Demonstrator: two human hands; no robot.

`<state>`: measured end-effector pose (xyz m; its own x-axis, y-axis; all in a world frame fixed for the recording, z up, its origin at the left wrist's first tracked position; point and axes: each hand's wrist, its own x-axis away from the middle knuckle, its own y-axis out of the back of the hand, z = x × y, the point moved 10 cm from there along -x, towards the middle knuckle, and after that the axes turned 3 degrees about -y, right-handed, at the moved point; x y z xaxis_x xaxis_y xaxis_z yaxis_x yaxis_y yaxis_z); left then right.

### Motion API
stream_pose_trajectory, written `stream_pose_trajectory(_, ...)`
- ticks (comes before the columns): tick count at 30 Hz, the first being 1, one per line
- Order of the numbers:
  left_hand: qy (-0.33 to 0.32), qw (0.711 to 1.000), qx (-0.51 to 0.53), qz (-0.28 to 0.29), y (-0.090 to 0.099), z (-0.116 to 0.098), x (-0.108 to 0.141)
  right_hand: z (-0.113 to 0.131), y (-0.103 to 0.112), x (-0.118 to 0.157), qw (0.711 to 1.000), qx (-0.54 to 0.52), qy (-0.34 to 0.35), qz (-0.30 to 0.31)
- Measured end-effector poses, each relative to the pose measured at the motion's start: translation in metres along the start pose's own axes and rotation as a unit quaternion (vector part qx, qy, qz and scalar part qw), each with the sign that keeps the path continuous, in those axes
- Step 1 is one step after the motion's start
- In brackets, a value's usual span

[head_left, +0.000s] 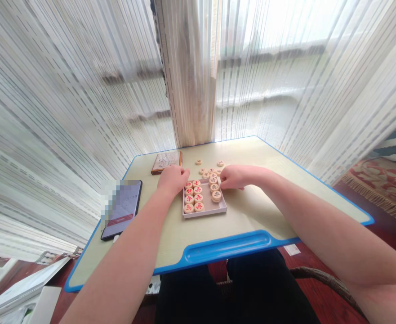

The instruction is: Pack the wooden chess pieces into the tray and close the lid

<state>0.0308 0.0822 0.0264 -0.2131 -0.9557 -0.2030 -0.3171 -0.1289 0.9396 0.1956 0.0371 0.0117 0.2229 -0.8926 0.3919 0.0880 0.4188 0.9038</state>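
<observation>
A shallow white box point(206, 213) sits on the pale table. Two columns of round pieces with red characters point(198, 198) fill its left part, and pieces with dark characters point(216, 196) line its right side. My left hand point(174, 178) is at the box's upper left corner, fingers curled; what they hold, if anything, is hidden. At the upper right edge is my right hand point(232, 177), its fingers closed beside the dark pieces, their tips hidden. Several loose pieces point(202, 171) lie just beyond the box.
The table point(265, 157) has a blue rim and a blue front tray point(228, 247). A brown patterned box lid point(166, 162) lies at the back left. A phone point(123, 209) rests at the left edge. Striped curtains point(194, 90) hang behind the table.
</observation>
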Motion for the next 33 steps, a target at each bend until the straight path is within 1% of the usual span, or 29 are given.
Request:
stream_pose_trajectory(2, 0.004, 1.000, 0.011, -0.005, 0.001, 0.002, 0.000, -0.002, 0.003, -0.001, 1.000, 0.004, 0.004, -0.015)
stream_pose_trajectory(4, 0.005, 1.000, 0.013, -0.009, 0.001, 0.002, -0.001, -0.001, 0.012, 0.000, 0.999, -0.003, 0.025, -0.048)
stream_pose_trajectory(6, 0.004, 1.000, 0.008, -0.012, 0.002, 0.002, 0.000, 0.001, 0.020, 0.002, 0.996, -0.030, 0.050, -0.071)
stream_pose_trajectory(8, 0.004, 1.000, 0.006, -0.013, 0.001, 0.002, 0.000, -0.001, 0.026, 0.002, 0.994, -0.049, 0.050, -0.086)
stream_pose_trajectory(11, 0.003, 1.000, 0.004, -0.014, 0.001, 0.001, 0.001, -0.008, 0.030, -0.002, 0.992, -0.010, 0.027, -0.125)
stream_pose_trajectory(13, 0.001, 1.000, 0.004, -0.015, 0.001, 0.000, 0.001, -0.006, 0.027, -0.007, 0.989, 0.026, 0.041, -0.140)
stream_pose_trajectory(15, -0.002, 1.000, 0.005, -0.016, 0.002, -0.001, 0.001, -0.003, 0.021, -0.011, 0.988, 0.041, 0.059, -0.136)
stream_pose_trajectory(17, -0.004, 1.000, 0.007, -0.015, 0.002, -0.001, 0.002, -0.002, 0.021, -0.013, 0.988, 0.035, 0.057, -0.139)
stream_pose_trajectory(20, 0.003, 1.000, 0.004, -0.013, 0.002, 0.000, 0.003, -0.003, 0.028, -0.008, 0.988, -0.017, 0.044, -0.149)
stream_pose_trajectory(22, 0.008, 1.000, 0.000, -0.010, 0.002, 0.001, 0.003, 0.001, 0.032, -0.001, 0.988, -0.056, 0.050, -0.138)
stream_pose_trajectory(24, 0.013, 1.000, -0.003, -0.007, 0.003, 0.001, 0.003, 0.010, 0.036, 0.008, 0.985, -0.059, 0.075, -0.141)
stream_pose_trajectory(27, 0.014, 1.000, -0.002, -0.008, 0.003, 0.001, 0.003, 0.029, 0.038, 0.021, 0.979, -0.011, 0.134, -0.156)
stream_pose_trajectory(29, 0.015, 1.000, -0.001, -0.008, 0.003, 0.001, 0.002, 0.037, 0.029, 0.024, 0.980, 0.015, 0.155, -0.124)
stream_pose_trajectory(31, 0.017, 1.000, -0.001, -0.009, 0.003, 0.002, 0.002, 0.039, 0.019, 0.024, 0.984, 0.026, 0.158, -0.082)
stream_pose_trajectory(33, 0.019, 1.000, -0.002, -0.012, 0.003, 0.003, 0.002, 0.041, 0.013, 0.024, 0.984, 0.027, 0.164, -0.062)
